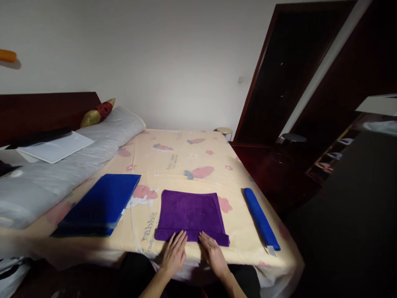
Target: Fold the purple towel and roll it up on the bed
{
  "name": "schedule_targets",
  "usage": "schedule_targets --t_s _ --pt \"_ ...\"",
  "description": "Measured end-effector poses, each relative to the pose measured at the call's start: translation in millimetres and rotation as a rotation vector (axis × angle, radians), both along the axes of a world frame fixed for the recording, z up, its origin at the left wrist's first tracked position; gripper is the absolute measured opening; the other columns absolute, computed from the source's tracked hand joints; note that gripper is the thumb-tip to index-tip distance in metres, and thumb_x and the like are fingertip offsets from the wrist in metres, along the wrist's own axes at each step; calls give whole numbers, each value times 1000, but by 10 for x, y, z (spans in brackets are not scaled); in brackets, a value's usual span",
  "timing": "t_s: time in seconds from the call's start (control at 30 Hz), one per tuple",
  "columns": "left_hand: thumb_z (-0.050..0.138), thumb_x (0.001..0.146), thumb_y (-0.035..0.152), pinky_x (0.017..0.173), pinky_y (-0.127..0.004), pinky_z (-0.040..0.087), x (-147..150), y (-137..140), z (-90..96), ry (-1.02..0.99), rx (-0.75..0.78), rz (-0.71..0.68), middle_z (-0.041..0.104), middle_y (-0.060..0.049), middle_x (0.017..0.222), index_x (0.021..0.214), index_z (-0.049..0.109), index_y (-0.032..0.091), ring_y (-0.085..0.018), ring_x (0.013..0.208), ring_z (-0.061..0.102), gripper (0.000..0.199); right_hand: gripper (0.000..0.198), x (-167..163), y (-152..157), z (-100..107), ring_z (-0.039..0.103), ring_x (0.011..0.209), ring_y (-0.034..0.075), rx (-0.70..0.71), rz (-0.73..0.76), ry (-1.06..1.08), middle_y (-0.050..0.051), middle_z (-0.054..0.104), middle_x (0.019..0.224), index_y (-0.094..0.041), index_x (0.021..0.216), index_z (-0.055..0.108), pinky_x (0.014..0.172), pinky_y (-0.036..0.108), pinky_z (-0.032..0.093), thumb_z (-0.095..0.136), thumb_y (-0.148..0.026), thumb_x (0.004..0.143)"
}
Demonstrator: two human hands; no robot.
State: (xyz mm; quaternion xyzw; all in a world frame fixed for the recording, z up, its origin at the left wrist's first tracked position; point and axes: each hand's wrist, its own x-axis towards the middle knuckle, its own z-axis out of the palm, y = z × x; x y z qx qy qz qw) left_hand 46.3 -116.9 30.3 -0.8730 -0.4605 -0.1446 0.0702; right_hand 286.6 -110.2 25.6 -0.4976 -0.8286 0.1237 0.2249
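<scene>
A purple towel (190, 213) lies spread on the bed in front of me, its near edge turned over into a narrow flat strip. My left hand (175, 252) rests on that strip left of its middle, fingers stretched out. Beside it, my right hand (214, 252) presses on the same strip with its fingers extended and slightly bent. To the right lies a blue towel rolled into a tube (261, 219), with a white tag at its near end. On the left, blue towels (101, 203) are stacked flat, with a small white tag at the side.
The bed sheet (173, 165) is yellow with carrot and rabbit prints. A long grey bolster (71, 161) lies along the left, with a white board (56, 147) on it. Stools (225, 130) stand beyond the bed. A dark surface (350, 215) rises at the right.
</scene>
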Motion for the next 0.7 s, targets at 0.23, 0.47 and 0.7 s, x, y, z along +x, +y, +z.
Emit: schedule_targets --t_s 0.23,0.47,0.7 --pt "36 77 4 100 -36 52 -326 90 -228 -63 39 148 64 -1 133 135 49 27 -17 122 59 63 56 229 42 -4 52 128 19 3 -40 32 6 59 135 -25 128 56 104 39 49 37 -4 80" --pt "32 76 0 110 -42 45 -226 201 -102 -41 -187 300 62 -2 136 130 54 25 -19 127 54 63 57 132 119 11 59 119 18 32 -135 -25 2 66 127 -29 120 63 98 32 50 40 -2 74" --pt "24 75 -4 113 -47 41 -146 385 6 23 -298 342 62 -2 136 129 55 30 -20 129 53 71 51 -27 170 173 68 101 17 71 -253 -77 0 75 108 -27 104 69 90 29 50 40 -2 72"
